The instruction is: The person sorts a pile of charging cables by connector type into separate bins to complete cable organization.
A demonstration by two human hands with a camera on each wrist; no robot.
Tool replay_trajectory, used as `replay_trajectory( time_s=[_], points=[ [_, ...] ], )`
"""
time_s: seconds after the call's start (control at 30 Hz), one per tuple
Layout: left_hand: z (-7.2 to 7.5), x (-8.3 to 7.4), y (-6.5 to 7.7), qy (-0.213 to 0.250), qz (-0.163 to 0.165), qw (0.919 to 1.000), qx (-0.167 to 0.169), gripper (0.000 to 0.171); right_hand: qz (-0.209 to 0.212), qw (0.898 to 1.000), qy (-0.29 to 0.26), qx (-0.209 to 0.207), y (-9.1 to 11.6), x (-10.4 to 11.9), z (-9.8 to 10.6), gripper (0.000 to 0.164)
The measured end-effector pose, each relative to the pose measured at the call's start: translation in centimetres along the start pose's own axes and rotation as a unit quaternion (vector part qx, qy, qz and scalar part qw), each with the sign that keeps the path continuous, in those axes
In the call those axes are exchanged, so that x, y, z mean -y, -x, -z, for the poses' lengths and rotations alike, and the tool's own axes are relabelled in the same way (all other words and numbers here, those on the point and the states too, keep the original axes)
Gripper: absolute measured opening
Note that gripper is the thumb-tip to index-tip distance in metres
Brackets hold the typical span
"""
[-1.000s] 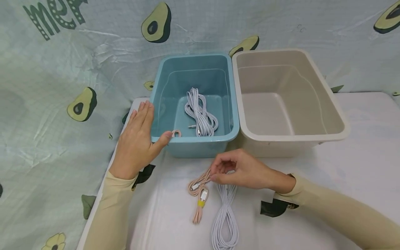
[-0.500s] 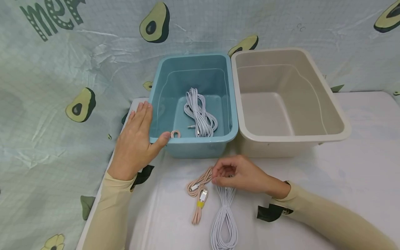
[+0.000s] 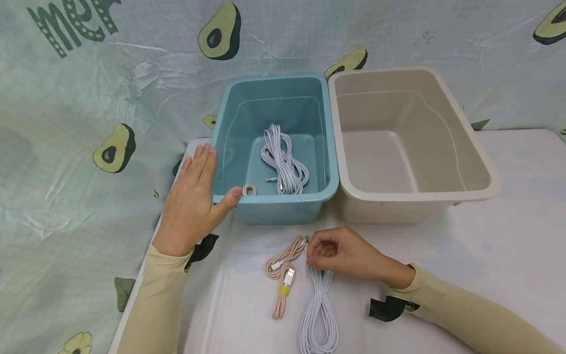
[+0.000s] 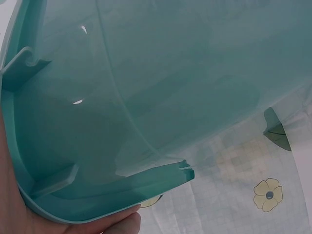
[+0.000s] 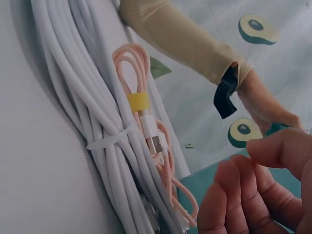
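On the left rim of the blue bin (image 3: pixel 278 209) lies my left hand (image 3: pixel 187 206), its fingers straight along the outside and its thumb over the front corner. My right hand (image 3: pixel 347 253) is curled, thumb meeting the fingertips, above the far end of a bundled white cable (image 3: pixel 319 314). Nothing shows between its fingers in the right wrist view. Left of it lies a coiled pink USB cable (image 3: pixel 280 305) with a yellow tie (image 5: pixel 139 102) and a metal USB plug (image 5: pixel 154 145). A white tie (image 5: pixel 109 141) circles the white cable, whose far end my right hand hides.
Inside the blue bin are a bundled white cable (image 3: pixel 283 162) and part of a pink loop (image 3: pixel 249 190). A beige bin (image 3: pixel 417 197) stands close against its right side. Behind both hangs an avocado-print sheet (image 3: pixel 274 29). The table (image 3: pixel 247 334) has a white cover.
My right hand has drawn back toward me and slightly right, uncovering the far end of the pink cable. My left hand stays on the blue bin's rim.
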State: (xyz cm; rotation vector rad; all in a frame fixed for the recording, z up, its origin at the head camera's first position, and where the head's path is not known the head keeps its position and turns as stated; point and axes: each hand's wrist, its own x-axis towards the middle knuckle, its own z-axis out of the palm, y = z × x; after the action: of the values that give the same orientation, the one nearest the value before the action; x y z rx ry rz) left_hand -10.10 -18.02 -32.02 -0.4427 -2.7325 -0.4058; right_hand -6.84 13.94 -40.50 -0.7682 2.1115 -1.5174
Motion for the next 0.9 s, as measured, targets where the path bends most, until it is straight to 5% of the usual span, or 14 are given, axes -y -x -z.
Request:
replay_trajectory(
  time_s=[0.47, 0.9],
  points=[
    [0.3, -0.1, 0.0, 0.0, 0.0, 1.0, 0.004, 0.099, -0.04, 0.998, 0.048, -0.017, -0.1, -0.6, -0.2, 0.003],
    [-0.1, 0.1, 0.0, -0.001, -0.003, 1.0, -0.003, 0.105, -0.054, 0.994, 0.09, 0.015, 0.1, -0.7, 0.9, 0.013]
  ],
)
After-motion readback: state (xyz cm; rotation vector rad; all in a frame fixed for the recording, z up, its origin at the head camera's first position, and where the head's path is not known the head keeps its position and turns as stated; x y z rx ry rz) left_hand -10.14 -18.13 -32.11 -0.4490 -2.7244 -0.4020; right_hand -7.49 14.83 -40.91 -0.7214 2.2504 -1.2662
